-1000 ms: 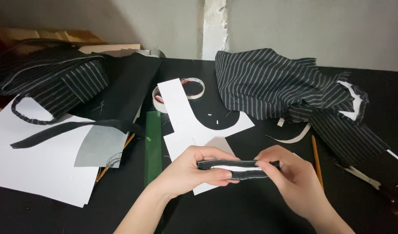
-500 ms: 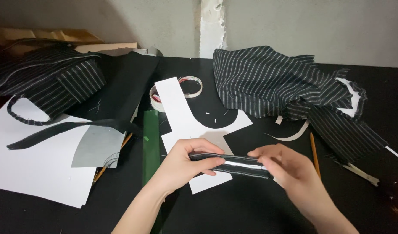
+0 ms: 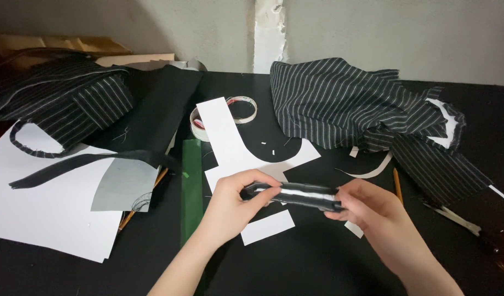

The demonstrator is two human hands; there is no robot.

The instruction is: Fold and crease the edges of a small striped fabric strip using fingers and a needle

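Black table (image 3: 317, 263): left hand (image 3: 235, 200) and right hand (image 3: 372, 211) pinch half-hidden folded fabric strip (image 3: 298, 194).

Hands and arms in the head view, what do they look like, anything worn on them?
Both are bare. The left hand and right hand show no gloves, rings or watch, and the forearms that enter from the bottom edge have no sleeves in view. The fingers are slim with short, unpainted nails as far as can be told. No marks or bands show.

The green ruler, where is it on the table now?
In the head view the green ruler lies lengthwise on the black table, left of the left hand, between the grey paper piece and the white paper pattern.
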